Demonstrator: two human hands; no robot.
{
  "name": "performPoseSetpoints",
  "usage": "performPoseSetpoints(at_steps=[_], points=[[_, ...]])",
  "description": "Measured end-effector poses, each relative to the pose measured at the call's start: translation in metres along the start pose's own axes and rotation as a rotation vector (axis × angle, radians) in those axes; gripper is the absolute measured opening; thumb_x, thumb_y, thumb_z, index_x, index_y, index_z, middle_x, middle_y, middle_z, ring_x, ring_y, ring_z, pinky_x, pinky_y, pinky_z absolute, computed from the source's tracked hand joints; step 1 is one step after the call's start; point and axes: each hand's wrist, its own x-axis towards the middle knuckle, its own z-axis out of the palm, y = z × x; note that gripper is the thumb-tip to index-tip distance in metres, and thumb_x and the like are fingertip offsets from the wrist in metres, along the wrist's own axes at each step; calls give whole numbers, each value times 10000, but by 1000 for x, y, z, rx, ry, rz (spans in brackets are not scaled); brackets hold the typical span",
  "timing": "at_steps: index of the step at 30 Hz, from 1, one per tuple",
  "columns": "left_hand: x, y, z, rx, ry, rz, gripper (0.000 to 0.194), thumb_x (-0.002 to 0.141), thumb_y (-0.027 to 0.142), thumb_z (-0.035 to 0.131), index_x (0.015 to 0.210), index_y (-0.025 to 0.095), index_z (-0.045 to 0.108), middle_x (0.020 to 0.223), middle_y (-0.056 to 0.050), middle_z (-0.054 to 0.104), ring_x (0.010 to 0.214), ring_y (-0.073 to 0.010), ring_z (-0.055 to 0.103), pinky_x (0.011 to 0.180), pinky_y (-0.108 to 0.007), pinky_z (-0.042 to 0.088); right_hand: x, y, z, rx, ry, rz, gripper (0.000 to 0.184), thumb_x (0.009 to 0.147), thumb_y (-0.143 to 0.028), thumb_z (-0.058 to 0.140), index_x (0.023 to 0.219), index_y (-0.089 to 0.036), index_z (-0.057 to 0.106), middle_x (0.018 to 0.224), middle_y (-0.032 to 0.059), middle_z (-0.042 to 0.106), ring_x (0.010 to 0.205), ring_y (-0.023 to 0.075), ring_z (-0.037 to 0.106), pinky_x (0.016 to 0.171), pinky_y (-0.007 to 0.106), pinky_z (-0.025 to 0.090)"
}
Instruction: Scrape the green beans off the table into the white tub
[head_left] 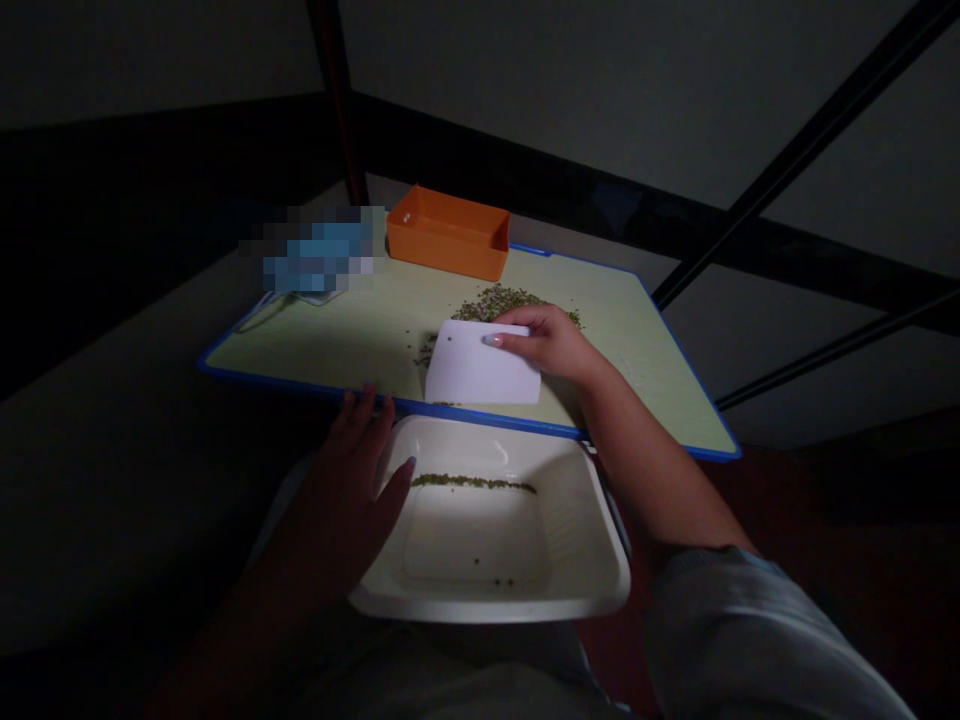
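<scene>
My right hand grips a white plastic scraper, thumb on its near face. The scraper stands tilted on the pale yellow tabletop, close to the near edge, with a few small greenish-brown grains below it. Behind my fingers lies a pile of such grains. At the left rim of a white basin is my left hand, fingers stretched and apart, thumb over the basin's inside. Below the table edge, the basin holds a line of grains along its far side and several loose ones near me.
An orange open box stands at the back of the blue-edged table. A blurred-out bluish object lies at the back left. Dark bars cross the wall behind. The surroundings are dim.
</scene>
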Motion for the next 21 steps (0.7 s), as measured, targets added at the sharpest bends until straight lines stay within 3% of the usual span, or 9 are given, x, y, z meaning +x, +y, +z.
performPoseSetpoints(at_steps=[6,12,14,21], points=[[-1,-3,0,31,-16,4,694,876,521,283,1445,123,304,1604,-112,152,1485,-273,72,1207,-508,185,-8,-8,-7,52,3,14,411,660,-517,764,817,-139,729,772,45,677,681,126,571,581,241,418],[-1,-8,4,44,9,29,672,892,524,280,1458,161,279,1603,-99,164,1482,-258,82,1203,-507,207,-10,-10,-19,78,324,32,430,660,-542,749,836,-151,725,749,36,673,612,116,544,513,221,383],[-1,-10,5,38,25,33,655,895,513,296,1460,183,276,1602,-92,173,1480,-250,92,1199,-499,230,-9,-7,-21,57,378,25,428,672,-547,737,831,-150,725,750,41,674,621,122,548,515,221,383],[0,-15,5,6,49,25,649,894,528,308,1457,206,289,1602,-85,177,1481,-237,110,1204,-500,223,-9,-7,-23,-18,304,-23,445,689,-563,708,803,-133,705,742,41,665,641,118,527,563,232,379]])
